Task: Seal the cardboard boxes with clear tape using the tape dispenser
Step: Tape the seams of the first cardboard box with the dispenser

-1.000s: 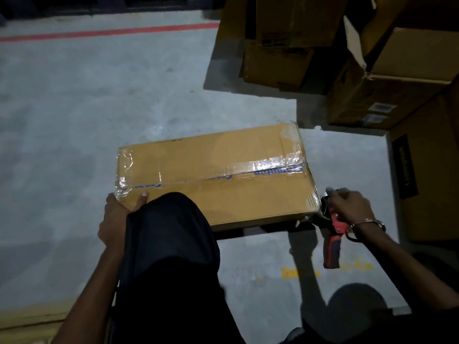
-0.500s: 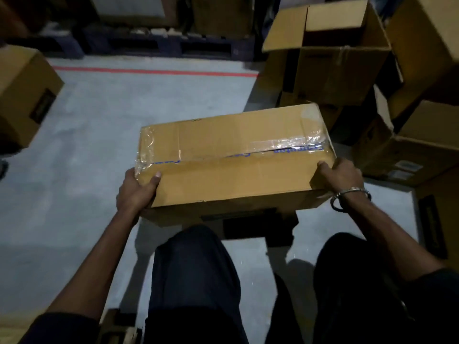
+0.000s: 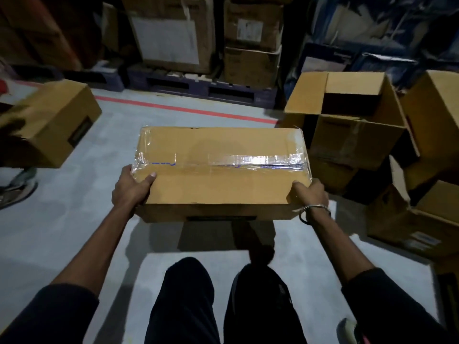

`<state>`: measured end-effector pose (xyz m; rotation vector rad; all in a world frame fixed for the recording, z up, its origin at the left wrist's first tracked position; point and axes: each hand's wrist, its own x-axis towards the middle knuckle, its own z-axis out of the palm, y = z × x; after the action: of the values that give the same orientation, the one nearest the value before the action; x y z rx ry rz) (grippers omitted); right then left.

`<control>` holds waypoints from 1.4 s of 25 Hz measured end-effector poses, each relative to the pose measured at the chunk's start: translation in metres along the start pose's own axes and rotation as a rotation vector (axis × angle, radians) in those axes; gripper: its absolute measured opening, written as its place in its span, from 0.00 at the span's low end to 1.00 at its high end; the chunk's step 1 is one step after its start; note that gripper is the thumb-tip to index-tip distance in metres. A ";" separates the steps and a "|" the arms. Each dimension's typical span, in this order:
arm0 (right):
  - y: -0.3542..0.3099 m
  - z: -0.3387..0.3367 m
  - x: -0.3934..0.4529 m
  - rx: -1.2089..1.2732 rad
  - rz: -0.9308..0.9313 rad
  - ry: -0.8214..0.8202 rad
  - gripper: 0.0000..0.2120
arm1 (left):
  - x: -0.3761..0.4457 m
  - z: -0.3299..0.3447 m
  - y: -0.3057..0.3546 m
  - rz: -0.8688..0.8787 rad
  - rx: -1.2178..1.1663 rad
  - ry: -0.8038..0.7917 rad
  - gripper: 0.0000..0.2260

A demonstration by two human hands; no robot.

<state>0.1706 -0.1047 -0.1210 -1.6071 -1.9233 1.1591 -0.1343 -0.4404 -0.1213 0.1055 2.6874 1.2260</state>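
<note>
A brown cardboard box (image 3: 221,187) is held up in the air in front of me, its top seam covered by a strip of shiny clear tape (image 3: 250,160) that wraps over both ends. My left hand (image 3: 131,186) grips the box's near left corner, thumb on top. My right hand (image 3: 310,194), with a metal bangle at the wrist, grips the near right corner. The tape dispenser is not in view. My two legs in dark trousers show below the box.
An open cardboard box (image 3: 347,115) and several stacked boxes (image 3: 422,214) crowd the right side. Another person carries a box (image 3: 49,125) at the left, one shoe (image 3: 17,187) on the floor. Pallets with cartons (image 3: 198,88) line the back beyond a red floor line (image 3: 183,110).
My right hand let go of the red tape dispenser on the floor and took the box's right corner. Both hands lifted the box off the floor as I rose.
</note>
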 end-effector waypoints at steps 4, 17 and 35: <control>-0.046 0.087 0.088 0.061 0.075 -0.091 0.24 | 0.111 0.024 0.018 -0.031 0.036 0.052 0.32; -0.183 0.282 0.291 0.137 0.138 -0.099 0.30 | 0.426 0.110 0.064 0.002 0.052 0.004 0.28; -0.256 0.354 0.480 0.002 -0.207 -0.129 0.33 | 0.499 0.197 0.010 -0.155 -0.208 0.019 0.39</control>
<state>-0.3799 0.2208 -0.2318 -1.3233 -2.1109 1.2022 -0.5844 -0.2170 -0.3091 -0.1414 2.5100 1.4514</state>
